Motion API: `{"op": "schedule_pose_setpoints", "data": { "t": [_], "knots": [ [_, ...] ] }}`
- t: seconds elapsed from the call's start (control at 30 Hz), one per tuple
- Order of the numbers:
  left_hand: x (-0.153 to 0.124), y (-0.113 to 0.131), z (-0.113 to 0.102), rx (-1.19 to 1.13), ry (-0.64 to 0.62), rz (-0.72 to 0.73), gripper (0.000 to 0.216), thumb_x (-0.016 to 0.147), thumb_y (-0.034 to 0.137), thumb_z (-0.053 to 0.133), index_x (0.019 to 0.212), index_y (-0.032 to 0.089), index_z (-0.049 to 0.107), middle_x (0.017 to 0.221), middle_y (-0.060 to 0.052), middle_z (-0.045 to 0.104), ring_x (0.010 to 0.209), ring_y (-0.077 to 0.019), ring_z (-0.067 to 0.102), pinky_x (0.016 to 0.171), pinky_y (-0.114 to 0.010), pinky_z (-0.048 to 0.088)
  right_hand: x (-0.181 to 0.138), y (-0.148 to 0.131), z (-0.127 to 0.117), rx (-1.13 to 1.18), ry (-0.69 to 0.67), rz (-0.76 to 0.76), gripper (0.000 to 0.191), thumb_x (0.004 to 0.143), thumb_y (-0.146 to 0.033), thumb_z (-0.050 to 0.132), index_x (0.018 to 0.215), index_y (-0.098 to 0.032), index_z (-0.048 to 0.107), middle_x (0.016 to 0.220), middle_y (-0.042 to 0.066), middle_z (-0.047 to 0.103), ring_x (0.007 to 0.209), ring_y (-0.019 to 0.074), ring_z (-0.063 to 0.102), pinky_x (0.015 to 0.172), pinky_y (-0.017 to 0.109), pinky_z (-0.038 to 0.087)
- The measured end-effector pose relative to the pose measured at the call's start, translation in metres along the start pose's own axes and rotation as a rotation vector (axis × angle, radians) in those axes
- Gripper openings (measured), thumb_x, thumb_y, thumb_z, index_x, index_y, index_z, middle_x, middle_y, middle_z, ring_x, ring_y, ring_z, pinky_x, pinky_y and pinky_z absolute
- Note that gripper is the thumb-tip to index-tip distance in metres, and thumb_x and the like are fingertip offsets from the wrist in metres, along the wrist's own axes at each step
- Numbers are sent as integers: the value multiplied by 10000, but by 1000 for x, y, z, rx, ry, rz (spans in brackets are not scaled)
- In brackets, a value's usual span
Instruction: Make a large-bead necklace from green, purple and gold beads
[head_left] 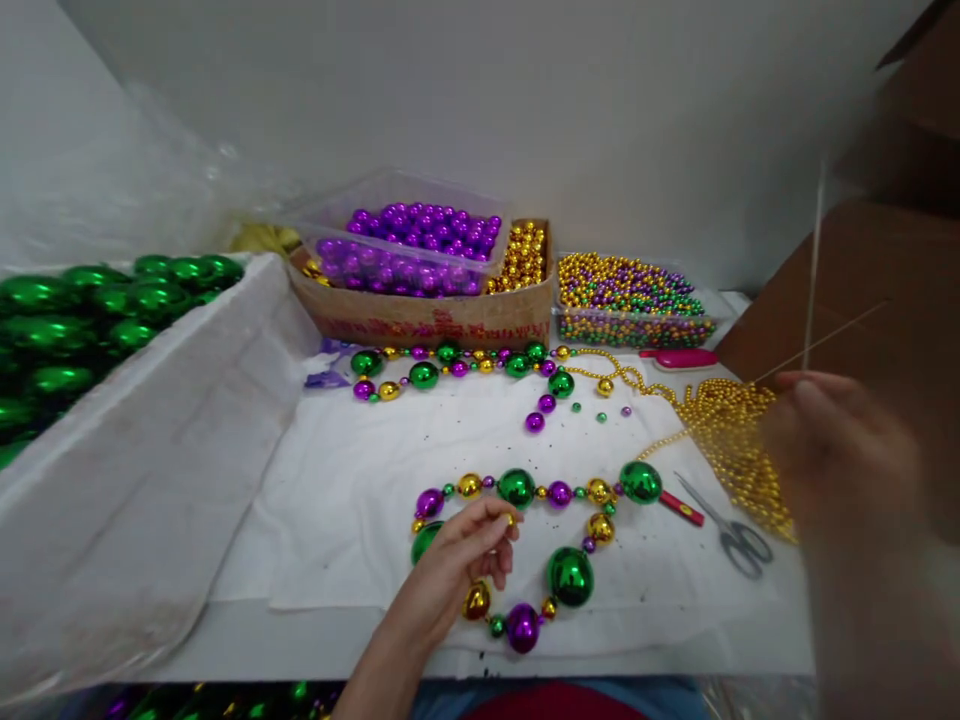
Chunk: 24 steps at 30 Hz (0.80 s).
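Note:
My left hand pinches a small gold bead above a beaded garland of green, gold and purple balls. The garland lies in a loop on the white cloth. To the right, my right hand is raised and blurred by motion, its fingers closed on a thin pale cord that stands up from them. Another thin line runs behind that hand, and I cannot tell whether it is the same cord. Beneath and behind the hand lies a heap of gold bead strings.
Scissors and a red-handled tool lie at right, a pink tool farther back. A second garland stretches before a cardboard box, a purple-bead tray and a mixed-bead tub. A foam box holds green balls.

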<state>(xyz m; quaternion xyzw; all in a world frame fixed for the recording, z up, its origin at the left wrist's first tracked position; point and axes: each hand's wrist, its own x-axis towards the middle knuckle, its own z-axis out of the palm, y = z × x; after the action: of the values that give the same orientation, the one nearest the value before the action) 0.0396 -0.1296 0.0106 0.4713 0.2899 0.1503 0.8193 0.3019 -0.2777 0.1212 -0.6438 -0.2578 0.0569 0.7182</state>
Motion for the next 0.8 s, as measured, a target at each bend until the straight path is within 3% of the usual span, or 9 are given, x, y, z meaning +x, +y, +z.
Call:
{"op": "schedule_pose_setpoints", "data": {
  "t": [0.13, 0.3, 0.43, 0.57, 0.8],
  "knots": [
    [33, 5, 10, -319, -72, -13, 132, 832, 255, 572, 876, 132, 592, 802, -24, 549, 590, -75, 508, 479, -170, 411, -22, 29, 5, 192, 8, 198, 122, 748, -292, 699, 831, -217, 652, 613, -28, 441, 495, 68, 346, 405, 196, 210],
    [64, 3, 18, -524, -103, -113, 150, 835, 172, 524, 916, 86, 618, 778, -53, 567, 620, -87, 539, 536, -171, 454, -50, 64, -6, 194, -32, 468, 249, 708, -371, 736, 861, -187, 670, 547, -30, 441, 478, 66, 352, 383, 149, 228],
    [74, -4, 24, -581, -86, -110, 214, 829, 110, 509, 1015, 87, 613, 798, -70, 596, 654, -108, 572, 565, -182, 480, -57, 76, -16, 223, -2, 493, 238, 723, -356, 732, 857, -170, 670, 521, -43, 414, 448, 44, 282, 364, 139, 190],
    [74, -5, 26, -593, -44, -122, 178, 853, 115, 501, 975, 66, 621, 781, -71, 594, 631, -102, 569, 551, -178, 485, -56, 78, -26, 264, 16, 506, 224, 725, -329, 733, 863, -164, 671, 529, -36, 430, 472, 47, 313, 372, 126, 222],
    [66, 17, 14, -667, -27, -79, 210, 913, 197, 439, 883, 70, 603, 708, -39, 528, 592, -89, 527, 505, -172, 466, -60, 80, -39, 269, 36, 513, 222, 719, -317, 736, 866, -165, 667, 533, -38, 434, 476, 45, 343, 378, 113, 263]
  ]
}}
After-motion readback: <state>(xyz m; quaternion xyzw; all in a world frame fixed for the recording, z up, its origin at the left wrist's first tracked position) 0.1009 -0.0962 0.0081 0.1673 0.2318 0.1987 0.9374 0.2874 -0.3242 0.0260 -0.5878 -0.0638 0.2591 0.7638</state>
